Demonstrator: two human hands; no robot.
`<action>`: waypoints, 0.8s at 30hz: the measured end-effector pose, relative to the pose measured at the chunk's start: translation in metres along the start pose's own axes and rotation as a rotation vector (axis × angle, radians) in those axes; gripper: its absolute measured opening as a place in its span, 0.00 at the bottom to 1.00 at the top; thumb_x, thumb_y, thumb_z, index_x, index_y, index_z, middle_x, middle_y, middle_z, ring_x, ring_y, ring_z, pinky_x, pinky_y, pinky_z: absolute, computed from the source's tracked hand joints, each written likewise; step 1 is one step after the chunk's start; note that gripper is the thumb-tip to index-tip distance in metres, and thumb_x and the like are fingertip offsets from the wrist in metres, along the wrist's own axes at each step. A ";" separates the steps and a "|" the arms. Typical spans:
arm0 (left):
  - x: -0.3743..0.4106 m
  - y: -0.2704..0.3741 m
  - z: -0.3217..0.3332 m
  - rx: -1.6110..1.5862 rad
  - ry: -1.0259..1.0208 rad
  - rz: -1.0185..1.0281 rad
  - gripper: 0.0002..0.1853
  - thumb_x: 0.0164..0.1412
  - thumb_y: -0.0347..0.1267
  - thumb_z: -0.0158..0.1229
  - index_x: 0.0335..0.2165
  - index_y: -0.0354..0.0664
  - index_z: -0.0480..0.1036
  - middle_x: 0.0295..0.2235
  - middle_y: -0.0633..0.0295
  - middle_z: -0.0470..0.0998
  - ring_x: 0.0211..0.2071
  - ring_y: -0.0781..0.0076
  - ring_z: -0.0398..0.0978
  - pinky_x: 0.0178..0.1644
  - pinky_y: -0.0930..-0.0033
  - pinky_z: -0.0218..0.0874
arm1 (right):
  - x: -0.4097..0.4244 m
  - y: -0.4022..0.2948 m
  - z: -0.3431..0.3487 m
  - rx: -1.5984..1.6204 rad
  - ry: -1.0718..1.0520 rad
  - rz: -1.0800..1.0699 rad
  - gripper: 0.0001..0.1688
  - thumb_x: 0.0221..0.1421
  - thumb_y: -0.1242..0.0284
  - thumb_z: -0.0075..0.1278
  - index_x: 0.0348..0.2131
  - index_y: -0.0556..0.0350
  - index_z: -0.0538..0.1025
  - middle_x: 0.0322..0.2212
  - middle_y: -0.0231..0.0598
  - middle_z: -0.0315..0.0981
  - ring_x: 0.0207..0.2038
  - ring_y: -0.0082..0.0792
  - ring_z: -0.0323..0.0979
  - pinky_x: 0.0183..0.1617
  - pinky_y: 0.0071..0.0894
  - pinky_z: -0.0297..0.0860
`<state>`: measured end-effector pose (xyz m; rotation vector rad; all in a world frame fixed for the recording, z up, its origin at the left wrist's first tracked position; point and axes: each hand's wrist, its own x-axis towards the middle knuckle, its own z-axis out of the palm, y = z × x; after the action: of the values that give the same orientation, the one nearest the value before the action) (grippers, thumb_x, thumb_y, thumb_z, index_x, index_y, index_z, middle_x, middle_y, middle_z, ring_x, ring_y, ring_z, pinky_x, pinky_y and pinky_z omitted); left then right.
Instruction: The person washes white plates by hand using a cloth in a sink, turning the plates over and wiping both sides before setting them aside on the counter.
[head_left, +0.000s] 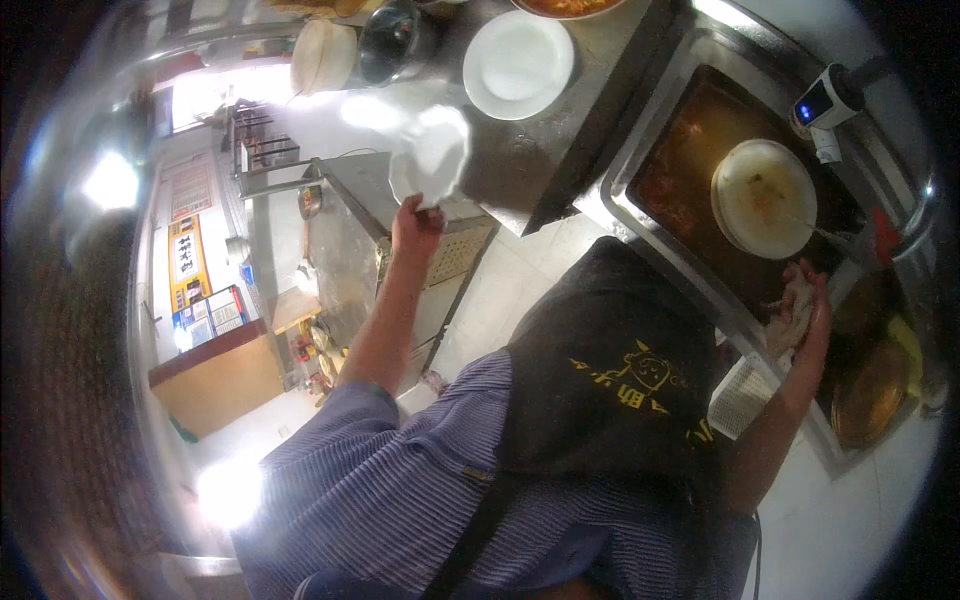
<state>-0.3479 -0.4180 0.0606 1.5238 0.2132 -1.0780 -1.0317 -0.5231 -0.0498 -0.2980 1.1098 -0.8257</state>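
Observation:
My left hand (417, 231) pinches the rim of a white scalloped dish (430, 154), held up at the edge of the steel worktop. Over the sink my right hand (814, 307) has a pale crumpled cloth (789, 324) in its grip. Just beyond its fingertips, a small stack of white plates (763, 199) sits in the left basin among brownish water. Food residue and liquid lie on the top plate. A round white plate (517, 66) rests on the worktop past the scalloped dish.
The steel sink rim (626, 202) runs along my right side, with a tap (911, 225) over it. A brown round pan or lid (870, 394) lies in the right basin. On the worktop (517, 154) stand a dark pot (388, 45) and a pale tub (322, 56).

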 end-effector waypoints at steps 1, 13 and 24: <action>0.022 0.009 -0.007 0.050 -0.036 -0.009 0.07 0.59 0.31 0.53 0.31 0.37 0.69 0.23 0.58 0.74 0.20 0.66 0.71 0.22 0.68 0.63 | -0.002 -0.001 0.001 0.014 0.041 0.006 0.31 0.64 0.52 0.43 0.55 0.56 0.65 0.39 0.39 0.75 0.19 0.25 0.66 0.23 0.29 0.67; -0.097 -0.062 0.150 1.687 -0.458 0.677 0.12 0.61 0.29 0.50 0.40 0.29 0.71 0.32 0.52 0.76 0.32 0.64 0.76 0.34 0.67 0.70 | -0.038 -0.011 -0.005 0.664 -0.181 -0.363 0.40 0.64 0.45 0.30 0.61 0.55 0.57 0.57 0.53 0.60 0.57 0.50 0.62 0.59 0.57 0.61; 0.008 -0.361 0.363 1.283 -0.580 -0.107 0.21 0.55 0.36 0.62 0.44 0.33 0.72 0.37 0.55 0.78 0.36 0.64 0.77 0.36 0.64 0.70 | -0.066 0.041 -0.003 1.005 0.257 -0.401 0.35 0.66 0.49 0.26 0.60 0.53 0.58 0.53 0.49 0.65 0.55 0.49 0.65 0.57 0.59 0.64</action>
<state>-0.7650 -0.6299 -0.1478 2.1677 -0.9921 -1.8412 -1.0291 -0.4470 -0.0311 0.4576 0.7463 -1.7004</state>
